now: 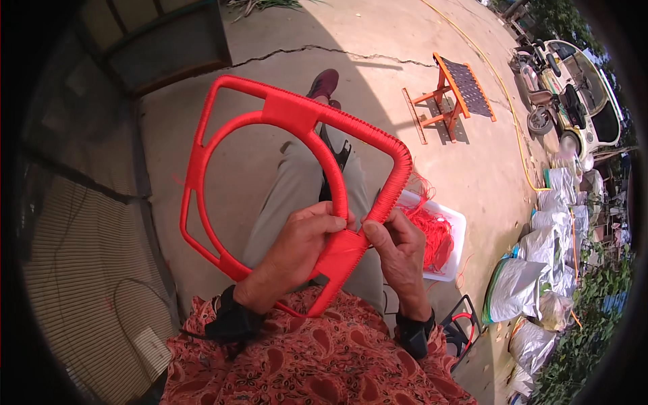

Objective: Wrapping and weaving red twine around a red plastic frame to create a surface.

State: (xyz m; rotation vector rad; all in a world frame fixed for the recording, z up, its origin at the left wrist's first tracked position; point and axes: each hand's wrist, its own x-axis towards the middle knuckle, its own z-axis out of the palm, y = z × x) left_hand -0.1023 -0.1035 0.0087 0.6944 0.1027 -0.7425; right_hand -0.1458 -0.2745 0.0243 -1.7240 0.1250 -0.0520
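A square frame with rounded corners and a ring inside it (290,113), wrapped in red cord, is tilted above my lap. My left hand (297,243) reaches through the ring's opening and closes on its right side, thumb on the red wrapping. Across from it, my right hand (398,253) pinches the outer bar beside a flat, closely wrapped red patch (339,254). Whether a loose strand lies between my fingers is too small to make out. To the right of my right hand, a white basin (456,250) holds a tangle of red cord (437,236).
On the concrete floor ahead stands a folding stool (466,88) with a dark woven seat. A black frame (466,320) partly wrapped in red lies at lower right. White sacks (520,287), a yellow hose (503,81) and a parked vehicle (594,94) are further right. A ribbed wall (88,270) stands left.
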